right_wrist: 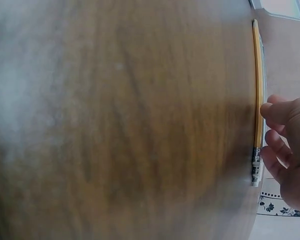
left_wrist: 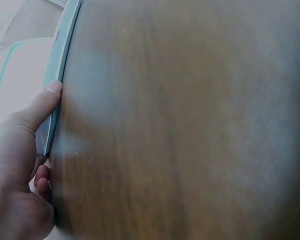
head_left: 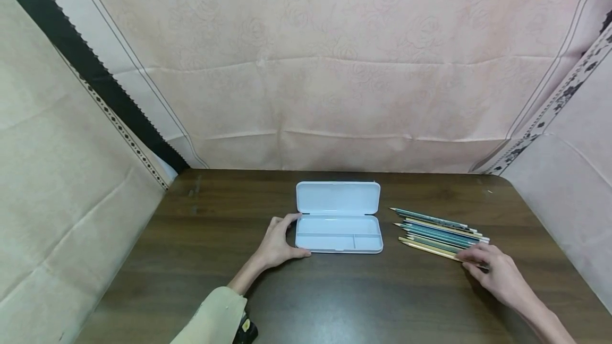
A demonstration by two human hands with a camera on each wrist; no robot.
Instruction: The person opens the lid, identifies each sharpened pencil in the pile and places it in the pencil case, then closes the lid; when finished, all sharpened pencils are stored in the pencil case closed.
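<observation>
Yellow wooden pencil with a white eraser end [right_wrist: 258,75] lies on the dark brown wood bench [head_left: 334,301], near edge of a loose bunch of green and yellow pencils [head_left: 432,231]. Right grip [head_left: 494,269] has thumb and fingers at its eraser half; can't tell if pinched. Left of the bunch: light-blue rectangular plastic case [head_left: 325,225], lid open. Left grip [head_left: 279,243] holds its left end, thumb at front edge. Pale patterned cloth [head_left: 334,94] behind.

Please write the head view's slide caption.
Left fingers hold an open pale blue rectangular plastic box; right fingers touch a slim yellow pencil.
</observation>
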